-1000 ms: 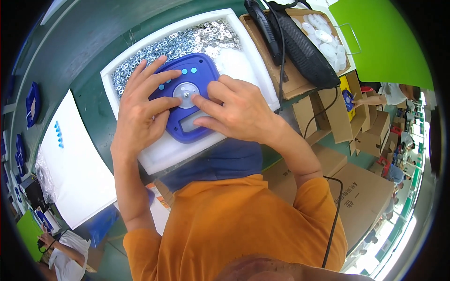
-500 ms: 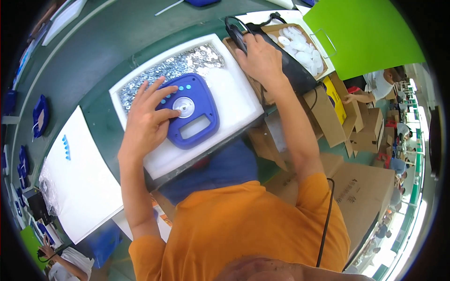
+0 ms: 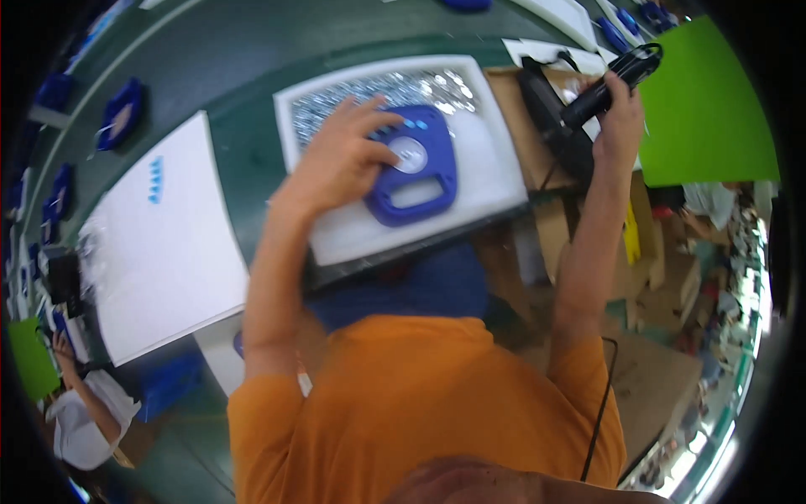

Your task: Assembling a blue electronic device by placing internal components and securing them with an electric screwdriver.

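Observation:
A blue plastic housing (image 3: 442,160) with a rectangular slot and light-blue buttons lies on the white foam tray (image 3: 497,164). My left hand (image 3: 332,160) rests on its left side with the fingers apart. The thumb touches the clear round disc (image 3: 410,156) in the housing's middle. Small shiny metal pieces (image 3: 336,99) fill the far part of the tray. To the right, my right hand (image 3: 620,126) is closed around a black electric screwdriver (image 3: 590,104), held up and tilted above a black holder (image 3: 544,109). Its tip is too blurred to make out.
A large white sheet (image 3: 180,252) with a row of blue pieces (image 3: 156,181) lies at left. Another blue housing (image 3: 122,113) sits farther off. A green board (image 3: 714,101) and cardboard boxes (image 3: 663,277) stand at right. One person (image 3: 92,420) is at lower left.
My right hand has lifted the electric screwdriver out of its place by the holder, up and to the right. My left hand stays on the blue housing. The whole view has shifted.

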### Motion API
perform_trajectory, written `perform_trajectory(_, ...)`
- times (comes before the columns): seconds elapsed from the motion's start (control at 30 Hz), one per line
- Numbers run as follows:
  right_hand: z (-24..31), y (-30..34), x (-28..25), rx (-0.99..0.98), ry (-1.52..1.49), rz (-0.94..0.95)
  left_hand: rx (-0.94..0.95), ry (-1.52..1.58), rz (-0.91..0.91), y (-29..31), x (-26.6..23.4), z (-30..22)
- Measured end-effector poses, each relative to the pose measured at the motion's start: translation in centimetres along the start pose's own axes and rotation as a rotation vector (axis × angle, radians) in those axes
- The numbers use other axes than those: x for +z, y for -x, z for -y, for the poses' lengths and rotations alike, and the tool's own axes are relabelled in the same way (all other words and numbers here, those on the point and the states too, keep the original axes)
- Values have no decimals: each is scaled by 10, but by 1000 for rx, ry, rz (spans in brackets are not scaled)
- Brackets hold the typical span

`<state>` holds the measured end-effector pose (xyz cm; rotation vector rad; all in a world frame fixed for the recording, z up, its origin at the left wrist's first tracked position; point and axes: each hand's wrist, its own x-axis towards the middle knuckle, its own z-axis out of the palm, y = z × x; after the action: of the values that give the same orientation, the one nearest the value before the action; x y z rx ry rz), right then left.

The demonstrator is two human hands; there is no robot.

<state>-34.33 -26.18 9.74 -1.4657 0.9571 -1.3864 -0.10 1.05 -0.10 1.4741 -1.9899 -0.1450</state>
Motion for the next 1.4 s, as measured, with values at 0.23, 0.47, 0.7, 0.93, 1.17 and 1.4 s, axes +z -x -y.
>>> perform_trajectory(0.23, 55, 101, 67, 43, -690, 231, -49, -2, 27, -1, -6, -3)
perform_trajectory(0.47, 35, 144, 144, -105, -428, 438, -66, 8, 18, 0, 0, -11)
perform_trajectory(0.7, 22, 155, 178, -195, -441, 462, -36, -29, -17, 1, 0, -11)
perform_trajectory(0.93, 13, 157, 178, -196, -356, 526, -40, -44, -10, 2, -2, -10)
perform_trajectory(1.17, 14, 149, 185, -137, -315, 623, -91, -1, 19, 2, -1, -10)
perform_trajectory(1.4, 8, 160, 194, -196, -325, 515, -94, 27, 7, 3, 0, -9)
